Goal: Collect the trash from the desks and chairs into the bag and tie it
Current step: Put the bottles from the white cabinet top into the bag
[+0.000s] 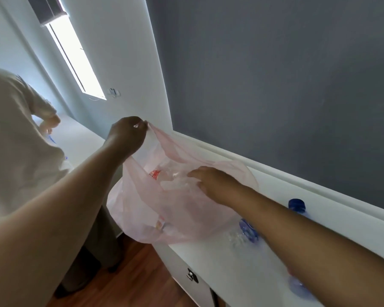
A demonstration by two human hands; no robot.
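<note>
A thin pale pink plastic bag (175,209) hangs open at the left end of a white desk (242,262). My left hand (128,135) pinches the bag's rim and holds it up. My right hand (217,185) reaches into the bag's mouth, where a clear plastic bottle with a red label (164,176) lies; whether the fingers grip it is unclear. On the desk under my right forearm lie a crushed clear bottle with a blue label (246,233), a blue bottle cap end (296,204) and another bluish bottle (297,286).
A second person in a beige top (16,140) stands at the left, bent over another white desk (75,134). A dark grey wall rises behind the desk. A drawer with a metal latch (192,275) sits below the desktop. Wooden floor (131,280) shows below.
</note>
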